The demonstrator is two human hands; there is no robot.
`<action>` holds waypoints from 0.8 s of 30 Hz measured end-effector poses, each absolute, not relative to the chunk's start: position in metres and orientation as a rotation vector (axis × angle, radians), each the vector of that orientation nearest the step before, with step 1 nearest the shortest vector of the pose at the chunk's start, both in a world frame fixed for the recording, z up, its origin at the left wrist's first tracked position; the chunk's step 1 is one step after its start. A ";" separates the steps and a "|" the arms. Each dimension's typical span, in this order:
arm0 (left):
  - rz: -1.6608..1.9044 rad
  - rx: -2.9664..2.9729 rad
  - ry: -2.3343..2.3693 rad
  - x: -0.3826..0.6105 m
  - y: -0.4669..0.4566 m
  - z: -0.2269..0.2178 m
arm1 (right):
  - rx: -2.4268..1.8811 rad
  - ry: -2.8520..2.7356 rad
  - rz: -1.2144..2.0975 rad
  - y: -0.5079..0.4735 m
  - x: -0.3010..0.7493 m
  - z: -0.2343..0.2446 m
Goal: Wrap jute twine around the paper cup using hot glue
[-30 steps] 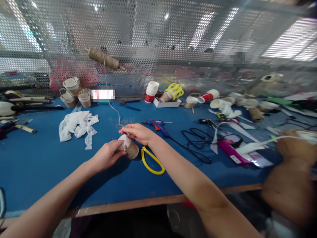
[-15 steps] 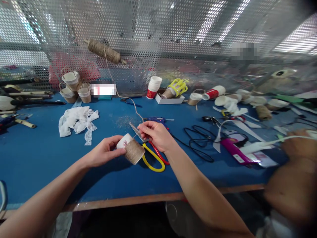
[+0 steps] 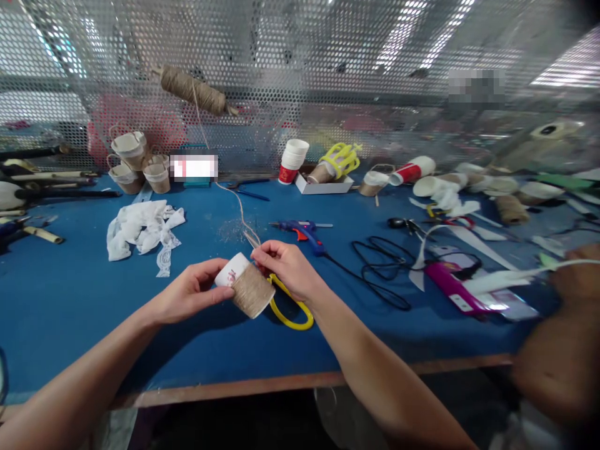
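Note:
A white paper cup (image 3: 253,290), its lower part wrapped in brown twine, is tilted on its side in my left hand (image 3: 199,289), fingers and thumb closed round its bare end. My right hand (image 3: 285,265) pinches the twine (image 3: 242,212) close beside the cup. That strand runs up to a twine spool (image 3: 192,90) hung on a stick at the mesh. Beneath my right hand lie scissors with a yellow handle (image 3: 290,324); the hand hides much of them. Just beyond is a blue glue gun (image 3: 300,230) on the table.
Crumpled white lace (image 3: 140,228) lies at left, with twine-wrapped cups (image 3: 129,150) behind it. Stacked paper cups (image 3: 293,159) and a white box (image 3: 325,186) stand at the back. A black cord (image 3: 375,269) and purple packet (image 3: 450,287) lie right, near another person's arm (image 3: 544,356).
My right hand has drawn slightly left and down along the twine, close to the cup. It now covers the scissors' red handle. The cup stays in my left hand.

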State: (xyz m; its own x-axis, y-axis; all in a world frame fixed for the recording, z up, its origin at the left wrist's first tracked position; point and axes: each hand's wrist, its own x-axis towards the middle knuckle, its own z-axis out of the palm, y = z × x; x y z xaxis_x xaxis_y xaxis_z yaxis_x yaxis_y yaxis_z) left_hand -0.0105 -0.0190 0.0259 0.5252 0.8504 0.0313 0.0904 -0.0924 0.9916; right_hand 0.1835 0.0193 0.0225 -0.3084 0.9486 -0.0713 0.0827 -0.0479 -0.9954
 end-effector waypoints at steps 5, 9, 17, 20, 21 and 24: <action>0.776 1.720 0.865 -0.014 -0.019 0.025 | -1.171 -1.582 1.425 0.016 0.181 0.020; 0.745 1.833 0.901 -0.014 -0.019 0.025 | -1.218 -1.679 1.365 0.014 0.180 0.021; 0.765 1.845 0.928 -0.011 -0.019 0.024 | -1.327 -1.708 1.279 0.010 0.176 0.018; 0.794 1.860 0.938 -0.009 -0.019 0.024 | -1.336 -1.654 1.253 0.011 0.174 0.014; 0.802 1.864 0.941 -0.009 -0.019 0.024 | -1.336 -1.647 1.246 0.012 0.173 0.013; 0.824 1.864 0.966 -0.008 -0.019 0.022 | -1.336 -1.649 1.226 0.012 0.172 0.010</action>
